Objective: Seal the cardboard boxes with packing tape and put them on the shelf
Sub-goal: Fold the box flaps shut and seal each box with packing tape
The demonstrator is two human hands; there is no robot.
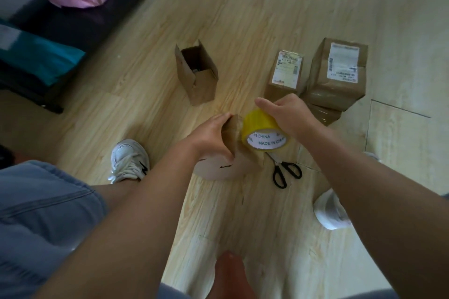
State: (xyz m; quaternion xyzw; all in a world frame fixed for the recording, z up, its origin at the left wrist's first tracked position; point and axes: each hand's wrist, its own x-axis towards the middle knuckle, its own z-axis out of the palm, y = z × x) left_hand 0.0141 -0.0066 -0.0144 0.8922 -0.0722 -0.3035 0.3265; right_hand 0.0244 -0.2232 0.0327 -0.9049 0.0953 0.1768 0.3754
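Observation:
My left hand [213, 132] grips a small cardboard box [232, 133] held above the wooden floor. My right hand [289, 114] holds a yellow roll of packing tape [263, 132] right against that box, with a short strip of tape running onto it. An open, unsealed cardboard box [196, 73] stands upright on the floor beyond my hands. Sealed, labelled boxes stand at the right: a narrow one [286, 73] and a larger one [337, 73] stacked on another.
Black-handled scissors [284, 171] lie on the floor just below the tape roll. A dark low shelf [80, 29] with pink and teal parcels runs along the upper left. My white shoes [128, 160] and knees frame the lower view.

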